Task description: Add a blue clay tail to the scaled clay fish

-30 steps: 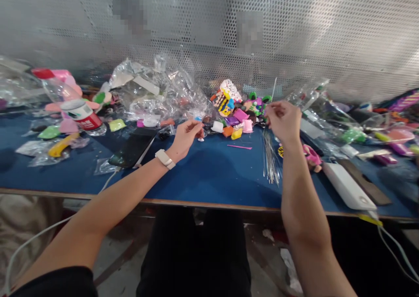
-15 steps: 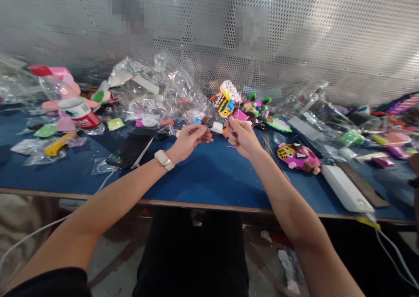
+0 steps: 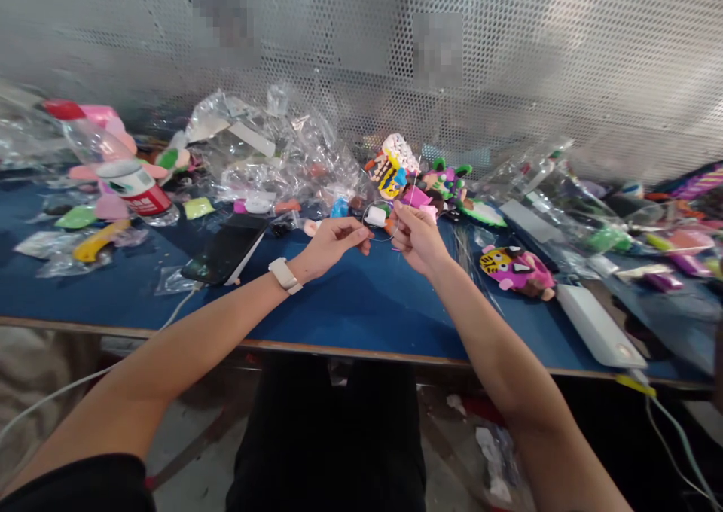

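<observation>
Over the middle of the blue table, my left hand (image 3: 332, 247) and my right hand (image 3: 419, 239) are close together. A thin, pale wire (image 3: 418, 167) sticks up out of my right hand's pinch. Its lower part bows in a curve across to my left hand, whose thumb and fingers are closed on it; the exact end is hard to see. Beyond the hands is a small white packet (image 3: 375, 217) among colourful clay packs. A bundle of similar thin wires (image 3: 464, 252) lies just right of my right hand, beside a pink and yellow clay figure (image 3: 517, 269).
A black phone (image 3: 226, 252) and a labelled bottle (image 3: 138, 188) lie to the left. Crumpled clear bags (image 3: 282, 158) are heaped at the back by the perforated metal wall. A cabled white power bank (image 3: 599, 324) is near the front edge at right.
My right hand has come left from the wire bundle with one wire, uncovering the clay figure. My left hand has shifted slightly right, and the wire now curves between both hands.
</observation>
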Available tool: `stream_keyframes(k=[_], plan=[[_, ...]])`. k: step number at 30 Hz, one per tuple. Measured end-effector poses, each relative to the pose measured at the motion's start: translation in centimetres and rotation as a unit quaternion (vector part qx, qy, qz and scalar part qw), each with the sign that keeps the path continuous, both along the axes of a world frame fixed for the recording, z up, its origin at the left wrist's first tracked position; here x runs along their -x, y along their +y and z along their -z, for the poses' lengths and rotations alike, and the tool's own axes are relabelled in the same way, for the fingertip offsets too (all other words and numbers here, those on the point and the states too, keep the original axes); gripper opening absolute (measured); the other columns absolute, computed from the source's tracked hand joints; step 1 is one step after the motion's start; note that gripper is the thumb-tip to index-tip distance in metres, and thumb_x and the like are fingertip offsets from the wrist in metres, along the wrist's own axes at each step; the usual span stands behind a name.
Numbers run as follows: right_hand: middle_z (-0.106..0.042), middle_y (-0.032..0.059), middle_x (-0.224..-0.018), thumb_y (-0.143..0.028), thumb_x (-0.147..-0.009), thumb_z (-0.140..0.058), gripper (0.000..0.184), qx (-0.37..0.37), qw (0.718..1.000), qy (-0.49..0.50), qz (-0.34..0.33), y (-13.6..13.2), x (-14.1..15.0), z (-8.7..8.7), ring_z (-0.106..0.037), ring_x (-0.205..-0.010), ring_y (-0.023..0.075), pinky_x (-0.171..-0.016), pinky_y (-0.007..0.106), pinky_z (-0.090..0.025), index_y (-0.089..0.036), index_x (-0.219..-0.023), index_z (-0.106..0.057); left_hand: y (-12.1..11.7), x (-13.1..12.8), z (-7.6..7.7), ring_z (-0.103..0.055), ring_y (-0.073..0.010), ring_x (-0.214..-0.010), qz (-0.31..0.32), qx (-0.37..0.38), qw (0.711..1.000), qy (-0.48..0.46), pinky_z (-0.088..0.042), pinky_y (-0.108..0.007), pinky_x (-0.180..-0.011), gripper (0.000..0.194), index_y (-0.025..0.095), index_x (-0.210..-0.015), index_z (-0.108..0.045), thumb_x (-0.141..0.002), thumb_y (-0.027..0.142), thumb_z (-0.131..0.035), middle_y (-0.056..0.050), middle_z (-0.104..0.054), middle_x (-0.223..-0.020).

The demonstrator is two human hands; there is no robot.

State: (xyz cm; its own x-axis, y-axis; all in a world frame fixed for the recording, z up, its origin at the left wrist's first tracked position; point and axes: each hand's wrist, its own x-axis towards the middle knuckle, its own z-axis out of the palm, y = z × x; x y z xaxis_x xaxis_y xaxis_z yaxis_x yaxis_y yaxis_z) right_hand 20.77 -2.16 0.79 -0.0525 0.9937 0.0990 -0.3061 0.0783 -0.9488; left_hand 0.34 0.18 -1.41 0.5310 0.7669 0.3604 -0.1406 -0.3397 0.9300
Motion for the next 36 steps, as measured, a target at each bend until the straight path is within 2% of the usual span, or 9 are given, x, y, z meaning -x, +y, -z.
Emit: stream_keyframes(k=[5, 9, 13, 18, 24, 28, 32, 34, 36], plan=[[-0.031, -0.0115, -0.055, -0.061, -0.093, -0.082, 0.049, -0.014, 0.999, -0.034, 0.009, 0.1, -0.2, 0.2, -0.016, -0.042, 0.0044, -0.038, 0.025, -0.013, -0.023, -0.074, -0.057, -0.1, 0.0, -0.2, -0.075, -0.0161, -0.078, 0.01, -0.012, 1.0, 0.025, -0.061, -0.03, -0.08, 0.041, 0.02, -0.087, -0.078, -0.097, 0.059, -0.075, -0.008, -0.079, -0.082], [-0.031, -0.0107, -0.051, -0.065, -0.091, -0.082, 0.05, -0.058, 0.991, -0.117, 0.001, -0.1, -0.7, 0.2, -0.018, -0.044, 0.0054, -0.04, 0.025, -0.015, -0.022, -0.073, -0.062, 0.1, 0.2, -0.6, -0.073, -0.0163, -0.085, -0.046, -0.072, 0.995, 0.044, -0.058, -0.028, -0.079, 0.045, 0.019, -0.095, -0.082, -0.103, 0.061, -0.066, -0.009, -0.08, -0.091], [-0.034, -0.0086, -0.051, -0.073, -0.088, -0.08, 0.054, -0.109, 0.977, -0.184, -0.001, -0.6, -0.5, 0.2, -0.025, -0.047, 0.0073, -0.043, 0.027, -0.015, -0.021, -0.074, -0.07, 0.3, 0.2, -0.8, -0.066, -0.0125, -0.071, -0.033, -0.089, 0.995, 0.037, -0.052, -0.025, -0.071, 0.042, 0.02, -0.102, -0.078, -0.106, 0.058, -0.063, -0.004, -0.072, -0.075], [-0.04, -0.0061, -0.057, -0.08, -0.087, -0.076, 0.058, -0.117, 0.974, -0.193, -0.006, -0.6, -0.1, 0.5, -0.031, -0.047, 0.0078, -0.043, 0.027, -0.018, -0.022, -0.078, -0.071, 0.1, -0.1, -0.6, -0.058, -0.0111, -0.056, -0.007, -0.024, 1.0, 0.002, -0.048, -0.026, -0.062, 0.034, 0.021, -0.1, -0.071, -0.106, 0.054, -0.065, 0.001, -0.063, -0.063], [-0.054, -0.0007, -0.062, -0.084, -0.098, -0.055, 0.063, -0.117, 0.983, -0.13, 0.059, 0.4, -0.6, 1.0, -0.047, -0.051, 0.0127, -0.047, 0.029, -0.036, -0.024, -0.081, -0.065, 0.5, -0.3, -0.4, -0.063, -0.0123, -0.061, -0.091, 0.079, 0.989, -0.091, -0.053, -0.027, -0.063, 0.022, 0.022, -0.097, -0.061, -0.107, 0.041, -0.063, 0.002, -0.061, -0.071], [-0.059, 0.002, -0.067, -0.084, -0.103, -0.041, 0.071, -0.212, 0.933, -0.272, 0.098, 0.6, -1.4, 1.3, -0.053, -0.061, 0.0143, -0.058, 0.031, -0.04, -0.022, -0.084, -0.07, 1.0, -0.3, -0.3, -0.07, -0.0127, -0.069, -0.148, 0.124, 0.975, -0.111, -0.06, -0.03, -0.074, 0.023, 0.022, -0.09, -0.057, -0.107, 0.038, -0.06, 0.001, -0.062, -0.08], [-0.062, 0.0016, -0.068, -0.079, -0.106, -0.043, 0.069, -0.226, 0.869, -0.44, -0.013, 1.0, -2.3, 1.9, -0.056, -0.062, 0.0142, -0.061, 0.031, -0.041, -0.02, -0.091, -0.075, 1.5, -0.3, -0.1, -0.076, -0.0151, -0.077, -0.175, 0.162, 0.959, -0.153, -0.061, -0.032, -0.08, 0.021, 0.022, -0.087, -0.055, -0.105, 0.032, -0.059, 0.0, -0.067, -0.087], [-0.062, 0.0011, -0.067, -0.077, -0.106, -0.043, 0.066, -0.2, 0.878, -0.434, -0.029, 1.3, -2.5, 2.3, -0.056, -0.06, 0.0137, -0.06, 0.03, -0.042, -0.02, -0.093, -0.074, 1.6, -0.2, -0.1, -0.079, -0.0173, -0.082, -0.164, 0.179, 0.953, -0.179, -0.062, -0.032, -0.082, 0.02, 0.021, -0.085, -0.055, -0.103, 0.03, -0.06, -0.001, -0.068, -0.089], [-0.061, -0.0001, -0.066, -0.078, -0.106, -0.042, 0.065, -0.175, 0.903, -0.393, 0.009, 1.5, -2.3, 2.6, -0.055, -0.057, 0.0131, -0.057, 0.029, -0.043, -0.02, -0.099, -0.073, 1.5, -0.1, -0.2, -0.081, -0.0195, -0.09, -0.136, 0.185, 0.952, -0.2, -0.063, -0.033, -0.086, 0.02, 0.021, -0.084, -0.056, -0.101, 0.029, -0.063, -0.002, -0.07, -0.091]])
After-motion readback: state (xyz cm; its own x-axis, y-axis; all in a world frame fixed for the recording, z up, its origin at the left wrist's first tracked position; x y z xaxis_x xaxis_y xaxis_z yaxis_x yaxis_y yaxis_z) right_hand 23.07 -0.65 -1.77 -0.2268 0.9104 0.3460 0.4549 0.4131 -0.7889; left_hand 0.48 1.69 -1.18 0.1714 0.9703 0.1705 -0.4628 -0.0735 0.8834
